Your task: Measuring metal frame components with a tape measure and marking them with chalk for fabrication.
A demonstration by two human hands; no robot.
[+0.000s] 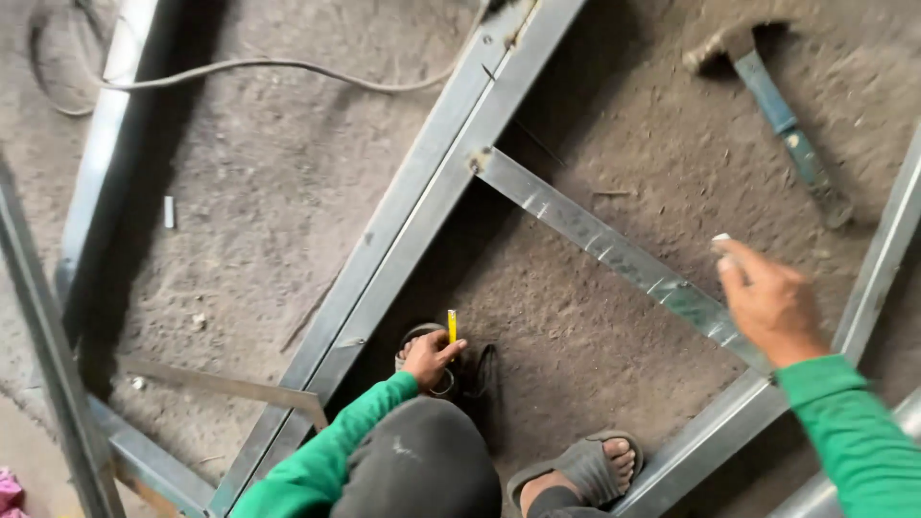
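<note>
My left hand (429, 356) is down low by my knee, arm bent in a green sleeve, fingers (451, 347) pinched shut w/ thumb on top. My right hand (767, 302) is raised out front, palm down, fingers curled loosely, forearm stretched fwd, also green-sleeved.

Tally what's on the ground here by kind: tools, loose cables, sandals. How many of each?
Hammers: 1, blue-handled hammer at upper right.
Tape measures: 1, tape measure with its yellow blade out, under the left hand.
Cables: 1, grey cable at the top.
Sandals: 1 clearly visible, grey sandal.
Total: 4
</note>
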